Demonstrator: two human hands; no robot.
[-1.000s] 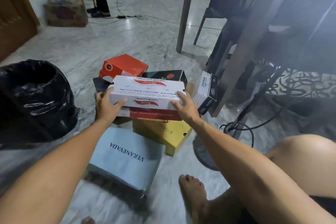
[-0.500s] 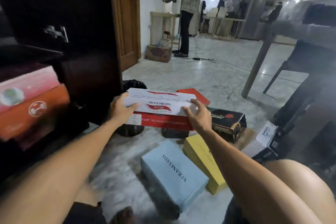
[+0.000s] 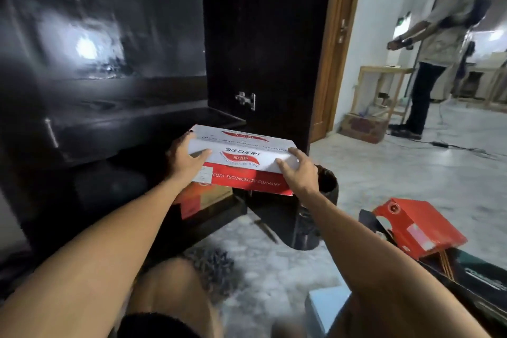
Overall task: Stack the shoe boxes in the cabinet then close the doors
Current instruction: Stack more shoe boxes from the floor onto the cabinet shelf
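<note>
A white and red Skechers shoe box (image 3: 242, 162) is held in the air in front of the dark cabinet (image 3: 123, 107). My left hand (image 3: 184, 160) grips its left end and my right hand (image 3: 298, 173) grips its right end. Below the held box, an orange box (image 3: 197, 199) lies inside the cabinet's lower space, partly hidden. The cabinet's right door (image 3: 263, 44) stands open, with two metal hinges showing.
On the floor at the right lie an orange-red shoe box (image 3: 419, 226), a dark box (image 3: 482, 277) and a light blue box (image 3: 326, 307). A black bin (image 3: 323, 186) stands behind the held box. A person (image 3: 436, 49) stands at the back right by a wooden frame.
I have turned left from the pile of boxes towards the cabinet, carrying the Skechers box in both hands. It is now close to the cabinet opening.
</note>
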